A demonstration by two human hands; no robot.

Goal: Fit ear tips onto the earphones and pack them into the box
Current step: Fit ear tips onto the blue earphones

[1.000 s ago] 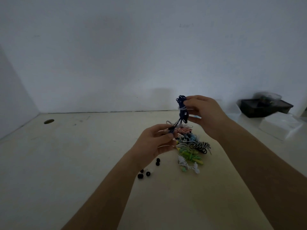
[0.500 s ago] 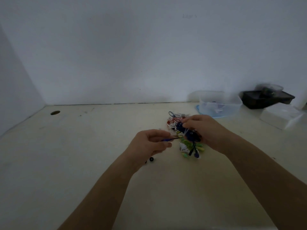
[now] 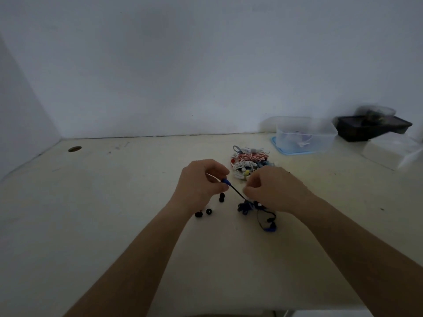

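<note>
A person's left hand pinches the blue-collared end of a dark blue wired earphone set between thumb and fingertips, at the middle of a cream tabletop. The right hand, fingers curled, grips the thin cord just to the right, so a short stretch runs taut between the two hands. The rest of the cord lies bunched on the table under the right hand, with its blue earbuds trailing on the near side.

Several small black rubber ear tips lie loose on the table just near of the left hand. Beyond the hands sits a tangled pile of coloured earphones, red-and-white striped cords uppermost. Farther right, against the wall, stands a clear plastic box resting on its blue lid, with a few pale items inside too blurred to make out. A black tray and a white block sit at the far right. A round hole marks the table at far left.
</note>
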